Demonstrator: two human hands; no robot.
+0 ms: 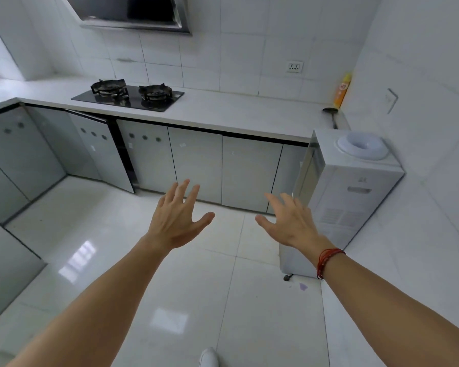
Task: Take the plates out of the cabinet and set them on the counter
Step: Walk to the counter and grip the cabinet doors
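Left hand [176, 221], right hand [289, 225]: fingers spread, empty, extended toward cabinet [196, 162], likely for door reach. Plates not visible, presumably inside. Left door [101, 152] ajar. Counter [236, 115] far, above.

Noted on inspection: counter [223, 112] white; cabinet doors [196, 160] pale grey, three bearing a row of three dark dots; hob [127, 98] black; wall tiles [249, 49] and floor tiles [263, 313] white; water dispenser [355, 207] white; bottle [341, 92] yellow and orange; bracelet [329, 260] red.
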